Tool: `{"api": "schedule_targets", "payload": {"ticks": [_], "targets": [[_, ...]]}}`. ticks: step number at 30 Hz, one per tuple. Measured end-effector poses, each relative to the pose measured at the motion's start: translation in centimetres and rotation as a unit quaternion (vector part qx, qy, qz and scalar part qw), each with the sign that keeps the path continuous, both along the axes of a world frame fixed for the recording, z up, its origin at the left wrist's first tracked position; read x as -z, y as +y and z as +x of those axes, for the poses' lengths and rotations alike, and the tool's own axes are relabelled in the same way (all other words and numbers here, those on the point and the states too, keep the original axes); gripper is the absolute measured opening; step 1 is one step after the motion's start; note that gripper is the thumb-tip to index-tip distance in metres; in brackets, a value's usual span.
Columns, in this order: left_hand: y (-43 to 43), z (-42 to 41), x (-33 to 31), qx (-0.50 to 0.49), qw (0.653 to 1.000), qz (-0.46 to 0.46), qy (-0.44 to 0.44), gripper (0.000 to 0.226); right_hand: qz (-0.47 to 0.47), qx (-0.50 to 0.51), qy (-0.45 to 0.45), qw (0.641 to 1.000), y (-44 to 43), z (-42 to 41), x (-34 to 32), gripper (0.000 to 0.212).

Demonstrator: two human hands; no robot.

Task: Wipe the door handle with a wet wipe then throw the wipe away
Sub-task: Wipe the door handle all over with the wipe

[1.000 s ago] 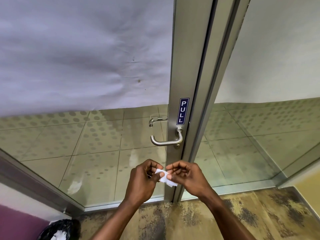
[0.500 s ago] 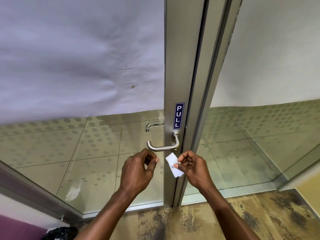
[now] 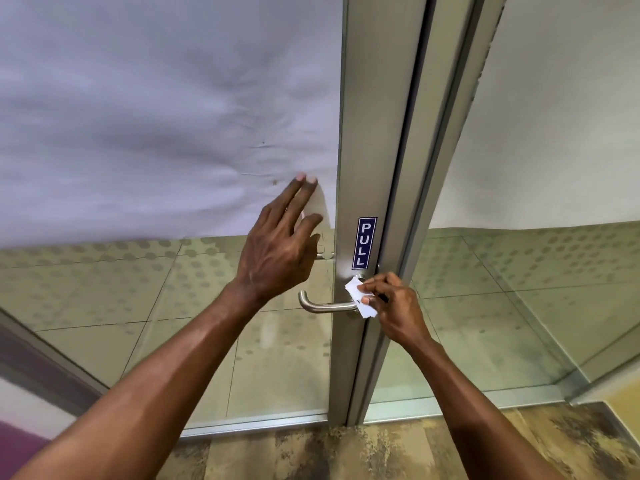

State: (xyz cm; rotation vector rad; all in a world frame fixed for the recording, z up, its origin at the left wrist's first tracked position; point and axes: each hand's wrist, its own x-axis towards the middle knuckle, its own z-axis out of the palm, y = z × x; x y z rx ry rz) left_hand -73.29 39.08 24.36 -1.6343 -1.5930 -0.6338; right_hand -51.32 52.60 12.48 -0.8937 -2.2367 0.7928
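A brushed-metal lever door handle sticks out to the left from the aluminium door frame, just below a blue PULL sticker. My right hand pinches a small white wet wipe and presses it against the handle's base at the frame. My left hand is flat with fingers spread against the glass door panel, above and left of the handle, holding nothing.
The upper glass is covered with white frosted film. A second glass panel stands right of the frame. Mottled brown carpet lies at the door's foot. A purple wall edge shows at the lower left.
My right hand has carried the wipe up onto the handle's base. My left hand let go of the wipe and rose to press flat on the glass. The view has moved closer.
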Motion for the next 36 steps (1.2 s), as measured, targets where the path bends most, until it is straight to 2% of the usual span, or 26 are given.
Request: {"api": "schedule_targets", "payload": {"ticks": [3, 6, 9, 11, 16, 18, 21, 24, 26, 27, 29, 31, 34, 36], "targets": [[1.2, -1.2, -0.9, -0.008, 0.999, 0.032, 0.016, 0.050, 0.052, -0.018, -0.062, 0.997, 0.2, 0.0, 0.7, 0.028], [2.1, -2.7, -1.5, -0.042, 0.998, 0.051, 0.014, 0.081, 0.130, -0.048, -0.115, 0.984, 0.2, 0.1, 1.0, 0.043], [2.7, -4.3, -1.2, -0.084, 0.994, 0.070, 0.007, 0.099, 0.253, -0.043, -0.155, 0.954, 0.2, 0.1, 0.3, 0.052], [2.9, -5.3, -0.8, -0.104, 0.992, 0.068, 0.024, 0.104, 0.309, -0.055, -0.186, 0.931, 0.0, 0.1, -0.2, 0.048], [3.3, -6.5, -0.2, -0.116, 0.990, 0.062, 0.046, 0.106, 0.267, -0.101, -0.243, 0.927, -0.6, 0.1, -0.9, 0.053], [3.5, -6.5, 0.0, -0.122, 0.989, 0.066, 0.045, 0.106, 0.244, -0.119, -0.245, 0.931, -0.3, 0.4, -1.0, 0.049], [3.7, -6.5, 0.2, -0.123, 0.989, 0.072, 0.045, 0.105, 0.244, -0.167, -0.232, 0.926, 0.6, 0.5, -0.5, 0.054], [3.8, -6.5, 0.3, -0.126, 0.988, 0.076, 0.046, 0.105, 0.272, -0.162, -0.222, 0.922, 1.2, 0.3, -0.1, 0.043], [3.8, -6.4, 0.3, -0.131, 0.988, 0.072, 0.046, 0.104, 0.285, -0.151, -0.227, 0.919, 1.4, 0.5, -0.7, 0.028], [3.8, -6.4, 0.3, -0.134, 0.988, 0.069, 0.046, 0.103, 0.301, -0.166, -0.236, 0.909, 1.3, 0.5, -0.9, 0.031], [3.7, -6.3, 0.2, -0.139, 0.987, 0.064, 0.047, 0.103, 0.367, -0.195, -0.237, 0.878, 2.0, 0.7, -0.6, 0.053], [3.6, -6.3, 0.1, -0.143, 0.987, 0.062, 0.050, 0.102, 0.400, -0.212, -0.241, 0.858, 2.5, 0.9, -0.8, 0.058], [3.5, -6.2, 0.1, -0.148, 0.986, 0.061, 0.051, 0.101, 0.408, -0.217, -0.254, 0.850, 2.3, 0.9, -1.0, 0.059], [3.5, -6.1, -0.1, -0.150, 0.986, 0.060, 0.051, 0.101, 0.390, -0.209, -0.259, 0.859, 1.9, 0.8, -1.3, 0.058]]}}
